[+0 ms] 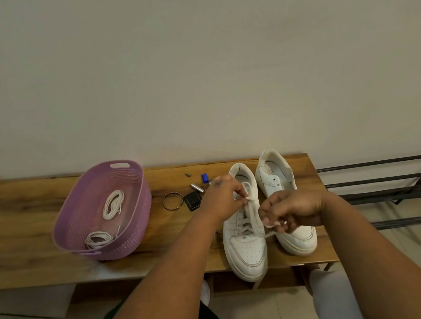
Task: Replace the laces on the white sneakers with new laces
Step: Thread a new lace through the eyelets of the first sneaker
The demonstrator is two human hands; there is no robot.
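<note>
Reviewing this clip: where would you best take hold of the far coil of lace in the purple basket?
Pinch the far coil across its bundled strands at mid-length, coming straight down from above. It lies flat on the basket floor, apart from the near coil, and the walls block any side approach.

A plain, bare off-white wall (194,58) filled the upper half of the view, evenly and softly lit. Against it stood a wooden table (24,208) with a strong dark grain, its top running off the left edge. To the right a black metal rack (386,178) of horizontal bars stood over a pale tiled floor (244,310).
</note>
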